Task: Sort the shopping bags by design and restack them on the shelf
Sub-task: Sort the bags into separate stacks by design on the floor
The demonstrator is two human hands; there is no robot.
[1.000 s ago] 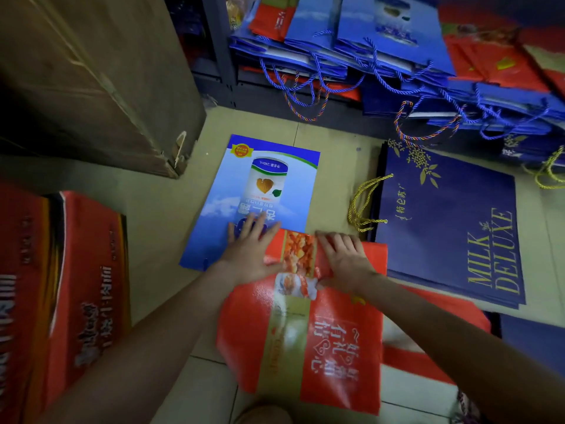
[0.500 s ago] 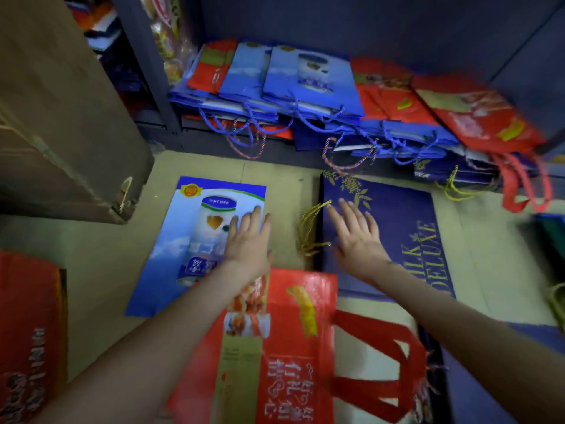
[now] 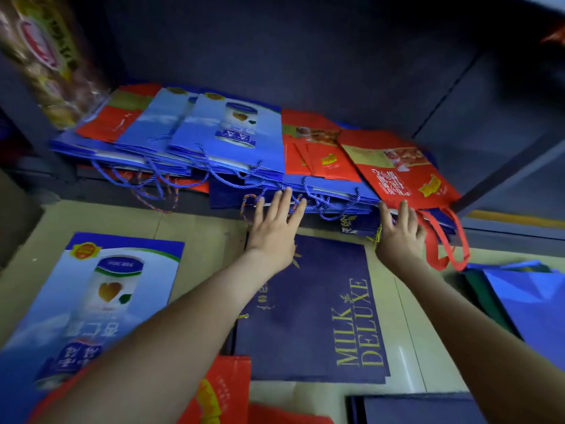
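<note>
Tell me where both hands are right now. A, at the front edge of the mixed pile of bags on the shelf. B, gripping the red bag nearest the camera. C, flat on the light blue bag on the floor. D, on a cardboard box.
A: the left hand and the right hand both reach with straight fingers to the front edge of the pile of bags on the shelf.
</note>
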